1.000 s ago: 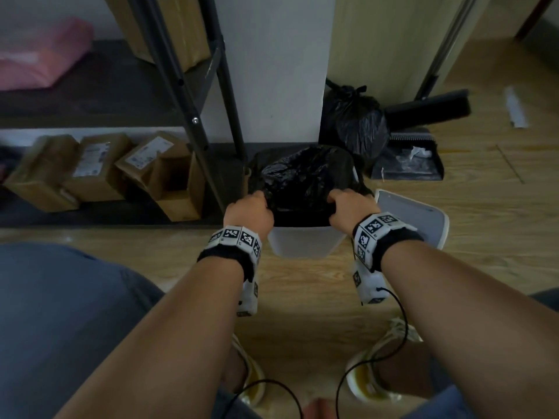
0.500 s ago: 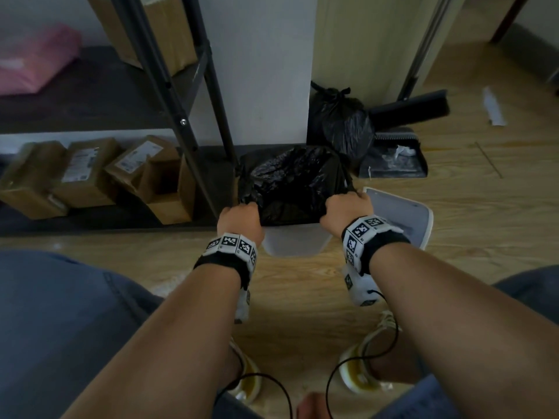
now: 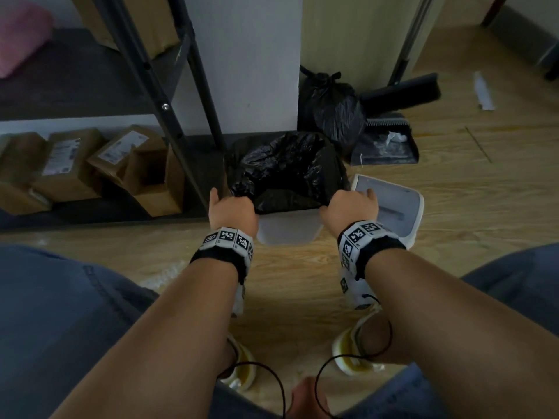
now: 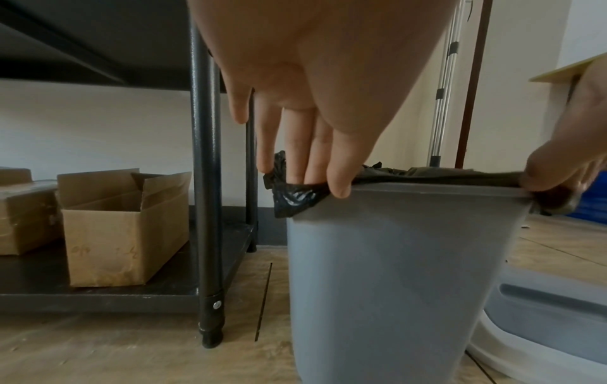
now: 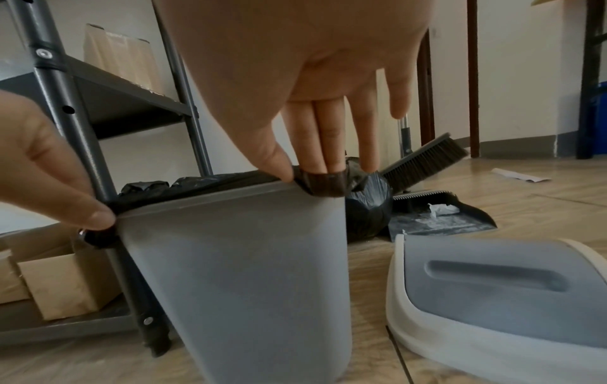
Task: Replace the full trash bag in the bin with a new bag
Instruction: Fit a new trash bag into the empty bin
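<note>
A grey bin (image 3: 287,234) stands on the wooden floor with a black bag (image 3: 287,170) lining it. The bag's edge is stretched along the near rim (image 4: 427,185). My left hand (image 3: 233,210) pinches the bag's edge (image 4: 295,197) at the near left corner, thumb outside and fingers inside. My right hand (image 3: 348,207) pinches the edge (image 5: 325,184) the same way at the near right corner. A tied, full black bag (image 3: 332,110) sits on the floor behind the bin, against the wall. The bin's lid (image 3: 393,207) lies on the floor to the right.
A black metal shelf (image 3: 181,116) with cardboard boxes (image 3: 145,176) stands close on the bin's left. A dustpan (image 3: 387,146) and a broom (image 3: 402,92) lie behind on the right. My feet (image 3: 357,352) are on the floor just in front of the bin.
Both hands still hold the bag's edge and have slid a little outward to the bin's near corners. The head view has shifted slightly.
</note>
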The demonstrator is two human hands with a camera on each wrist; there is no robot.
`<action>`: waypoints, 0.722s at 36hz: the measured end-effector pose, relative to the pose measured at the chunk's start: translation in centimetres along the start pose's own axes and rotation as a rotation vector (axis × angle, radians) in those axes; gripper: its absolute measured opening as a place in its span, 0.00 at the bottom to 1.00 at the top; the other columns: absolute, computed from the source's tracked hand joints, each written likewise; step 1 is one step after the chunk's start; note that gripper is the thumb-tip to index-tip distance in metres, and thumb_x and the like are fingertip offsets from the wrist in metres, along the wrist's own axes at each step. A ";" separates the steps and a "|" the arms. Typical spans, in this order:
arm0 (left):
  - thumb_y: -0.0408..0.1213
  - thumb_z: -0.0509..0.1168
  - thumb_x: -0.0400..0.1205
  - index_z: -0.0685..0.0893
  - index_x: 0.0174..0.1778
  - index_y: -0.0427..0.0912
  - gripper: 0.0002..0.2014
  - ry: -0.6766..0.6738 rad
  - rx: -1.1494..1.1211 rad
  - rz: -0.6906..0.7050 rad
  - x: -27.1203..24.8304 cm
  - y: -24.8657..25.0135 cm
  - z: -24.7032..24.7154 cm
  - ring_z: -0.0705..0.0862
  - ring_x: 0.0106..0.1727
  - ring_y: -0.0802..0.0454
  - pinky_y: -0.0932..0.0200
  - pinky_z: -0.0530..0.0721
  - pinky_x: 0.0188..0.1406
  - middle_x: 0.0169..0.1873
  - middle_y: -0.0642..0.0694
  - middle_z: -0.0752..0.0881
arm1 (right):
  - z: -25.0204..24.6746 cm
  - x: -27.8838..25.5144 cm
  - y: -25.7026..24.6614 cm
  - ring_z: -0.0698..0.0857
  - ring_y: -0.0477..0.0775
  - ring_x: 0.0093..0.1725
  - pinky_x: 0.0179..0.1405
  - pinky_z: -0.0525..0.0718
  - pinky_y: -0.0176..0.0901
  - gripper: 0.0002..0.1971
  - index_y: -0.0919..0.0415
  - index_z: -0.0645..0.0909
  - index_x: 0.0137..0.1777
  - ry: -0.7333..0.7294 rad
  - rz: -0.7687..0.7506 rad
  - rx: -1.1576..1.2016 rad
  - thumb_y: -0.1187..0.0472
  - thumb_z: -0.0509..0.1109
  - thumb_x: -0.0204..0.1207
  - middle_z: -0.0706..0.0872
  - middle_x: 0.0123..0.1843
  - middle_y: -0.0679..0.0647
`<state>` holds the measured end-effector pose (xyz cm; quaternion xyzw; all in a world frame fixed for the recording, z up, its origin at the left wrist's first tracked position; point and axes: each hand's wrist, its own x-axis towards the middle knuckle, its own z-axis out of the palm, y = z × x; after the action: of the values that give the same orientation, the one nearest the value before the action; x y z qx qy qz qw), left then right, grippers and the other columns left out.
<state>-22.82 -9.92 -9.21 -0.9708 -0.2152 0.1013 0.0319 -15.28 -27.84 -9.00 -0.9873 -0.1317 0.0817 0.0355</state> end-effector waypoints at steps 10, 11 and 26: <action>0.46 0.51 0.85 0.78 0.68 0.49 0.19 -0.137 0.019 -0.007 1.6 -0.9 2.0 0.70 0.76 0.44 0.30 0.47 0.80 0.67 0.49 0.81 | 2.9 1.0 0.9 0.79 0.62 0.67 0.81 0.51 0.67 0.17 0.51 0.82 0.60 -0.127 -0.012 -0.028 0.52 0.55 0.79 0.88 0.56 0.56; 0.46 0.51 0.85 0.75 0.72 0.50 0.20 -0.153 0.009 -0.005 1.8 -1.0 2.1 0.67 0.78 0.44 0.30 0.47 0.80 0.72 0.49 0.78 | 2.9 1.3 0.9 0.78 0.62 0.68 0.81 0.51 0.68 0.17 0.52 0.81 0.61 -0.137 -0.017 -0.027 0.53 0.55 0.79 0.88 0.58 0.56; 0.35 0.52 0.86 0.81 0.66 0.36 0.17 -0.170 -0.263 -0.261 4.9 -1.1 3.9 0.81 0.66 0.37 0.43 0.76 0.67 0.64 0.36 0.83 | 6.1 7.2 1.3 0.81 0.66 0.65 0.63 0.79 0.59 0.18 0.66 0.77 0.67 -0.243 0.302 0.247 0.63 0.55 0.81 0.80 0.68 0.64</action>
<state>-19.74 -6.80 -13.82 -0.9184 -0.3526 0.1489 -0.1004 -9.12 -26.86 -16.21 -0.9668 0.0253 0.2201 0.1273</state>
